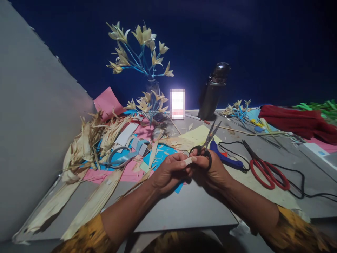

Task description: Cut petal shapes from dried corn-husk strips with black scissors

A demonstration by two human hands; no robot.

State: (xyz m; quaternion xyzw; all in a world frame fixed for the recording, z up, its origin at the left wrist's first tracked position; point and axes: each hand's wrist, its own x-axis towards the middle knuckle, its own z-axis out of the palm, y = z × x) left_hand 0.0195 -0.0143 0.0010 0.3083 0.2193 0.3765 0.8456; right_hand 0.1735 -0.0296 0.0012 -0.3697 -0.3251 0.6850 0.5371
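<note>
My left hand (170,172) pinches a small pale strip (188,161) between thumb and fingers. The strip's other end meets the thumb of my right hand (210,168). Black-handled scissors (207,140) are also in my right hand, fingers through the loops, blades apart and pointing up and away. Just beyond that hand lies a blue glue gun (226,160) with a black cord. Blue paper (160,154) with small pale scraps on it is left of my hands, and pale yellow paper (197,135) lies behind them.
Red-handled scissors (265,174) lie at right. Dried husks (86,140) and a tape roll (119,156) are at left. Behind stand pale flowers (143,35) in a glass bottle, a lit screen (177,103) and a dark flask (213,91). Dark red cloth (297,121) lies far right.
</note>
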